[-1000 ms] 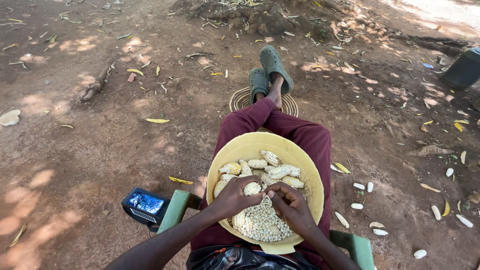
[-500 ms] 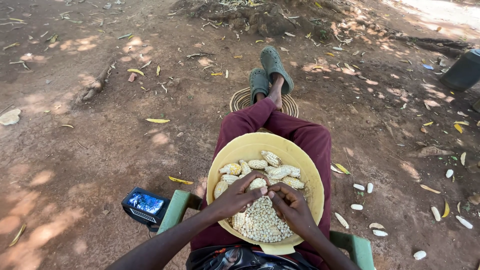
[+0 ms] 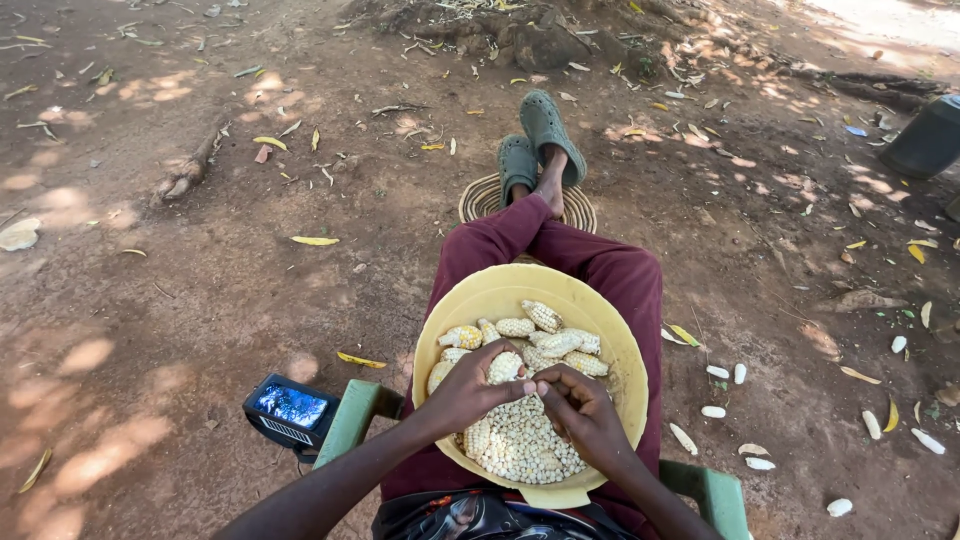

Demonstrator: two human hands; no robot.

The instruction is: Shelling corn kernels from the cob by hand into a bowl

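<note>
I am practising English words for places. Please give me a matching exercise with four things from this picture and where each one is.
Things:
1. basin
2. phone
3. bare cobs
4. woven mat

Places:
a. under the feet
b. on the lap
c. on the left chair arm
d. on the ground to the right

Pairs: 1-b, 2-c, 3-d, 4-a

Dappled sunlight falls on bare reddish dirt ground [image 3: 200, 300] strewn with dry leaves [image 3: 315, 241], twigs and stripped white cobs [image 3: 712, 412], with tree roots [image 3: 520, 40] beyond.
</note>
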